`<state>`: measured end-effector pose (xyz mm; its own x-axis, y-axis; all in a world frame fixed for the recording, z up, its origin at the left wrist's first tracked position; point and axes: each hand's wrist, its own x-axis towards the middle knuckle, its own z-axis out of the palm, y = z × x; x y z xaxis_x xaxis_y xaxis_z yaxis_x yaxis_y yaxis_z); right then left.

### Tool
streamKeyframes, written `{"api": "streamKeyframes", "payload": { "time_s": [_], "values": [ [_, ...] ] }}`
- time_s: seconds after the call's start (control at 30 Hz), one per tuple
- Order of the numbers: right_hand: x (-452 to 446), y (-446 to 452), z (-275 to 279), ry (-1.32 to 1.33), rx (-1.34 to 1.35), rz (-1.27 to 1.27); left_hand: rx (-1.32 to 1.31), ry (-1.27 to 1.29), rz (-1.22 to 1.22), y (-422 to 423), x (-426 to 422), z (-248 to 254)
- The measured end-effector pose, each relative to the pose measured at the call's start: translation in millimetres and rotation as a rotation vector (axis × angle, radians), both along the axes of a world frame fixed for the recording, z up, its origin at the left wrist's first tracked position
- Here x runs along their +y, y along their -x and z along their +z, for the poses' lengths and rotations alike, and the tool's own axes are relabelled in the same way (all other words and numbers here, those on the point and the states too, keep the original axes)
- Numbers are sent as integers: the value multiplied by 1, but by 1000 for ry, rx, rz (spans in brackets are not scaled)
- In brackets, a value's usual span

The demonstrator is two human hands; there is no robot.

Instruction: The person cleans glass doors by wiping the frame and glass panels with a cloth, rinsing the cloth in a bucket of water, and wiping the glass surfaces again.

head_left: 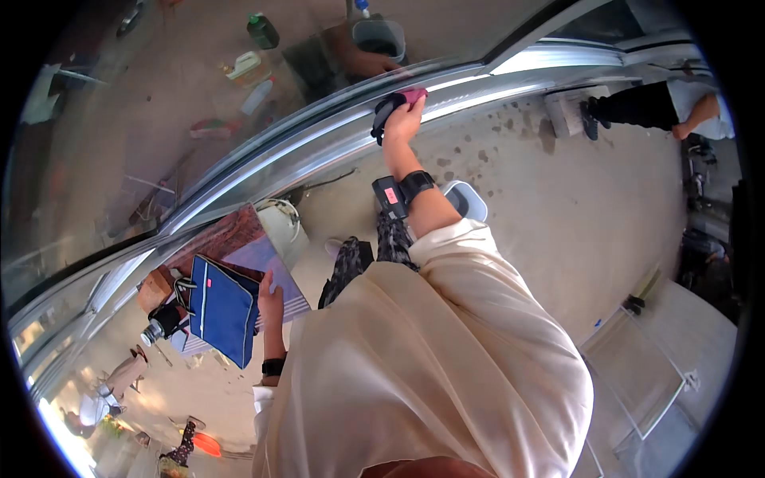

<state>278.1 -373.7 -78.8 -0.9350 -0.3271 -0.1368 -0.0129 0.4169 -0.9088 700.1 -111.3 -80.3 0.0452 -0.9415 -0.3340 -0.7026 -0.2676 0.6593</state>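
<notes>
My right hand (404, 121) is closed around a dark and pink cloth (389, 110), which it holds against the metal window frame (454, 88). Lower at the left, my left hand (270, 296) rests at the edge of a small table (291, 280), beside a blue bag (219, 307); its fingers look stretched out. The bag leans over the table's striped surface. Dark bands circle both wrists, and a small box with a pink label (390, 197) is on the right one.
A white bucket (280, 219) stands behind the table, and a pale basin (468, 199) beside my legs. A brick-like block (154, 290) lies near the bag. One person (645, 106) stands at the upper right; others are at the lower left. A metal-framed panel (637, 374) lies lower right.
</notes>
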Motion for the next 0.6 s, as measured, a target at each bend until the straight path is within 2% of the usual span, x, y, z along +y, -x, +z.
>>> {"api": "streamKeyframes", "payload": {
  "time_s": [0.07,0.13,0.23,0.27,0.3,0.33,0.37,0.4,0.43,0.47,0.53,0.57,0.6],
  "values": [
    [12,-53,3,-13,2,107,-93,-1,-58,14,-18,23],
    [26,-102,-3,-24,26,247,-92,139,-117,14,-32,16],
    [53,-150,1,-70,-11,569,9,115,-108,37,-60,43],
    [59,-156,5,-42,-110,678,23,150,-128,38,-65,43],
    [58,-157,-17,24,-258,871,30,174,-127,38,-67,39],
    [63,-150,18,66,-889,898,43,163,-84,37,-67,33],
    [67,-146,22,94,-1072,924,184,137,20,38,-64,31],
    [74,-140,38,98,-1087,956,286,102,64,37,-62,32],
    [82,-141,47,126,-1003,919,497,-41,112,40,-64,33],
    [86,-140,30,31,-672,1043,641,-263,278,60,-72,77],
    [108,-148,20,70,-300,1232,1021,-326,356,77,-73,88],
    [118,-155,26,118,-215,1355,1005,-310,346,86,-74,87],
    [127,-164,39,141,-254,1408,1083,-331,358,91,-77,80]
  ]
}}
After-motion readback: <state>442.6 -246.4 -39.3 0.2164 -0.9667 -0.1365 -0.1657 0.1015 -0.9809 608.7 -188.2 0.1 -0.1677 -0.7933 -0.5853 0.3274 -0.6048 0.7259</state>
